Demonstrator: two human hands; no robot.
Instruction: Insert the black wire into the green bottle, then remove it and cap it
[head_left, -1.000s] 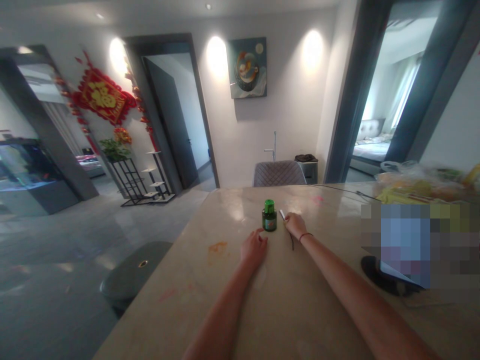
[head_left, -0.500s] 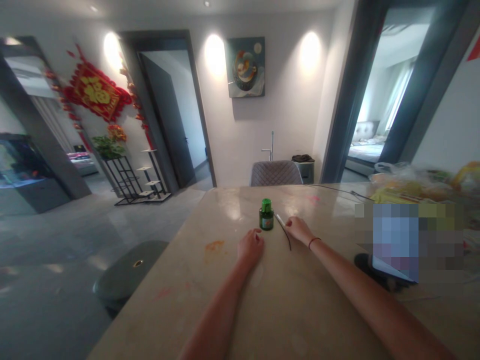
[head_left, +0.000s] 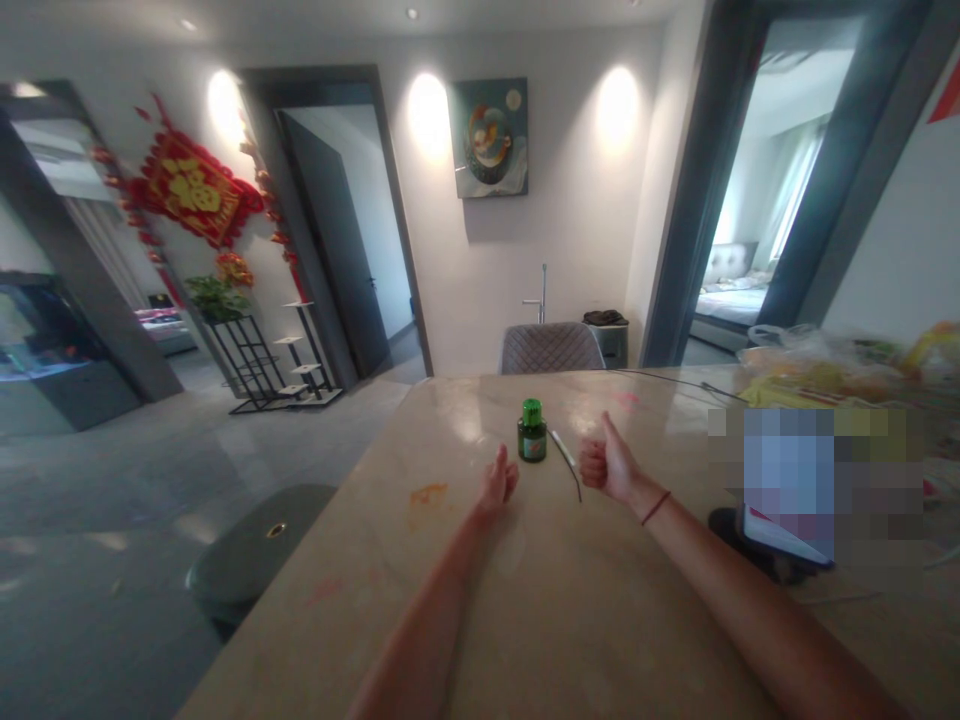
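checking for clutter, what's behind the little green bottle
Behind the green bottle, glossy table top runs to a grey chair back at the far edge. The patch directly behind it is hidden.

- One head-worn camera looks forward and slightly down along the surface (head_left: 600, 620).
- It sits at the near edge, close above it; the green bottle (head_left: 532, 432) stands mid-distance at centre, the painting (head_left: 491, 138) well beyond.

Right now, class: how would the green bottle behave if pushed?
The bottle looks squat and upright, so it would probably slide on the glossy table rather than tip. It seems glass: likely heavy for its size, breakable.
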